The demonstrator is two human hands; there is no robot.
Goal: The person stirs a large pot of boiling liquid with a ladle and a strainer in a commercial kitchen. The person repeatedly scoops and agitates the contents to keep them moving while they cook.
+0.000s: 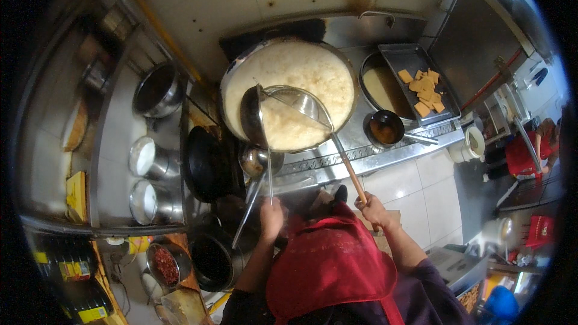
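A large wok (351, 65) holds foamy, pale liquid. My left hand (272, 219) is closed around the thin handle of a strainer or skimmer (255, 117), whose dark round bowl stands tilted over the wok's left side. In my right hand (375, 210) is the wooden handle of a second, wire-rimmed strainer (332, 119). Its round frame lies over the middle of the foam, beside the first tool; whether it touches the liquid I cannot tell. Beneath the wok's front edge, a metal ladle (253, 160) rests with its handle pointing towards me.
Right of the wok are a pot of brownish liquid (377, 85), a tray (393, 61) with several tan square pieces and a dark-bowled ladle (386, 128). A black wok (205, 164) and steel pots (158, 90) are at left. Another person (526, 153) stands far right.
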